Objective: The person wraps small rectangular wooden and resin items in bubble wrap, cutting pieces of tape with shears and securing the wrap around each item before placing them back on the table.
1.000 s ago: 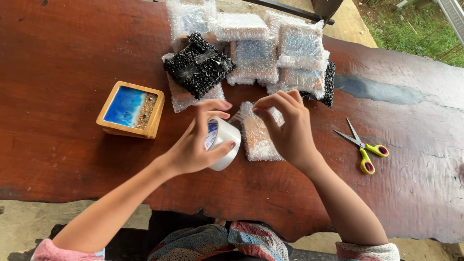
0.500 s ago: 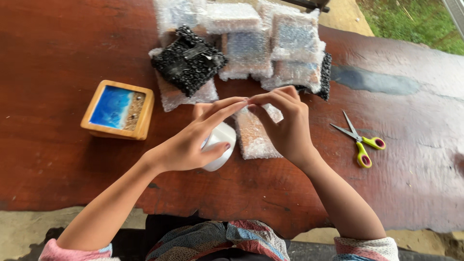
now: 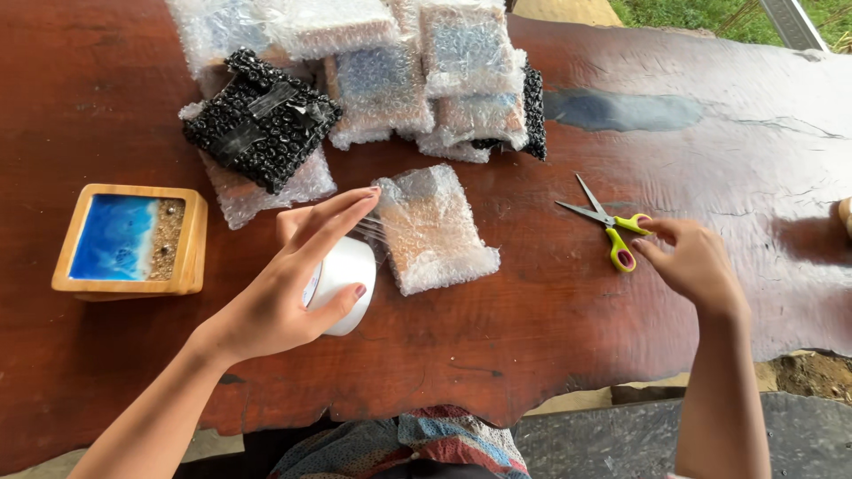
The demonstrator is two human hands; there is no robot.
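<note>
A dark red slab table [image 3: 568, 372] with a rough, wavy near edge fills the view, grass showing past its far right corner. Near the front edge, left of centre, the left hand [image 3: 288, 288] is clamped on a white tape roll [image 3: 344, 282], thumb across the roll's face, fingers stretched over the top, holding a clear strip taut toward the parcel. The roll looks light and stiff, and is best gripped around its rim as now; the strip is thin and sticky and likely to fold on itself if it goes slack. Just beside the roll, mid-table, lies a bubble-wrapped parcel [image 3: 435, 231], flat, soft outside, apparently light; it would take a hold by its long edges. Toward the right, the right hand [image 3: 692, 262] lies low over the table, wrist straight, fingertips touching the yellow loops of the scissors [image 3: 608, 226], not yet closed on them; the blades are parted and point toward the far left. By the left edge sits a wooden block [image 3: 129, 239] with a blue top. Along the far edge is a pile of wrapped parcels [image 3: 417, 80], one in black wrap [image 3: 262, 120] on its left.
</note>
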